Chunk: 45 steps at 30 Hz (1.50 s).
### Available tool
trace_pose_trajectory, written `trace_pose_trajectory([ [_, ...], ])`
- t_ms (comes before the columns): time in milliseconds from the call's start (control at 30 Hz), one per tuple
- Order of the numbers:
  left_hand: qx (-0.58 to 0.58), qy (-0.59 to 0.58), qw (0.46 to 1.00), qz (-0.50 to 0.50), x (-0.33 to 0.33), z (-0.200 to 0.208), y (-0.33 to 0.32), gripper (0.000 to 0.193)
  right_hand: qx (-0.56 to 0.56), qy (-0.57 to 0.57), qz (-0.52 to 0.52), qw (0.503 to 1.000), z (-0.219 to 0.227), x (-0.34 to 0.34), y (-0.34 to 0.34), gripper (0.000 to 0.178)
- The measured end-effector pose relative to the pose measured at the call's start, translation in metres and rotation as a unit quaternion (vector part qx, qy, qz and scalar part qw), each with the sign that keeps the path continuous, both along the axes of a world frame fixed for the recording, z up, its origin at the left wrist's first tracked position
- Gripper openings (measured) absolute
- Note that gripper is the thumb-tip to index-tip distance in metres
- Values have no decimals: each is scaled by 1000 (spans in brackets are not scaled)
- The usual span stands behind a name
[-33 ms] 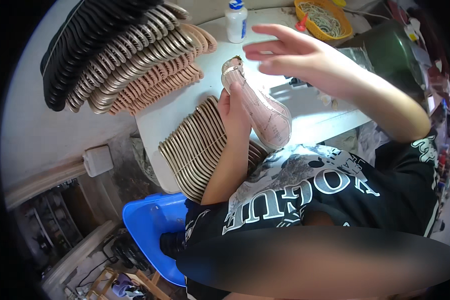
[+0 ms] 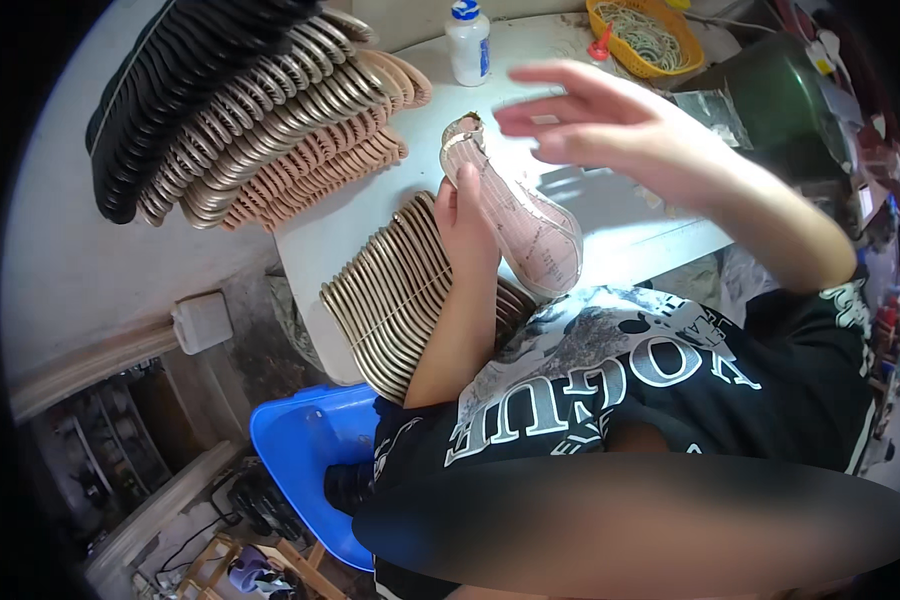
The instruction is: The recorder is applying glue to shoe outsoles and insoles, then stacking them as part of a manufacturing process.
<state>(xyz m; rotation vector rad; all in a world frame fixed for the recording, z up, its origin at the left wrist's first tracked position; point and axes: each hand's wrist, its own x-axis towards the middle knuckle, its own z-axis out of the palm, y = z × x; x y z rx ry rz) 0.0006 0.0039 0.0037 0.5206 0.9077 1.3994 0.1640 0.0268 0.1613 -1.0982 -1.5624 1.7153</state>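
Note:
My left hand (image 2: 469, 230) is closed round the side of a pale pink shoe insole (image 2: 542, 235), its thumb lying on the surface. This insole is tilted, with its narrow end away from me, and has a light folded edge and small dark markings. Beyond its right side my right hand (image 2: 610, 125) hangs over the table, fingers apart and slightly blurred, with nothing visible in it. A bundle of metallic gold insoles (image 2: 385, 300) stands on edge beside my left forearm, tied with a cord.
Tall stacks of black insoles (image 2: 185, 100) and pink insoles (image 2: 315, 165) stand at the left of the white table (image 2: 320, 235). A white bottle (image 2: 468, 48), a red-tipped nozzle (image 2: 600, 45) and a yellow basket (image 2: 660, 70) of cords are at the back. Below sits a blue tub (image 2: 280, 440).
My right hand has moved slightly right and down, a little farther from the insole. My left hand keeps its hold on the insole.

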Motion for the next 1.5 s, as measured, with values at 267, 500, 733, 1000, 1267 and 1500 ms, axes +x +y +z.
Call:
trace_pose_trajectory([
  [267,-5,67,993,-101,-10,22,6,39,-63,68,-62,994,-90,51,-110,26],
  [500,-36,62,953,-295,-25,75,-28,39,-85,96,-56,990,-106,67,-150,23],
  [733,-74,111,916,-379,-3,104,-80,42,-30,122,-128,984,-112,79,-177,19],
  [1000,-73,52,871,-484,13,95,-87,34,63,107,-110,986,-108,82,-193,23],
  [1267,-109,24,866,-488,25,86,-80,36,249,14,-231,940,-102,100,-190,27],
  [1500,-175,94,872,-446,38,79,-70,33,272,37,-225,935,-117,91,-181,16],
])
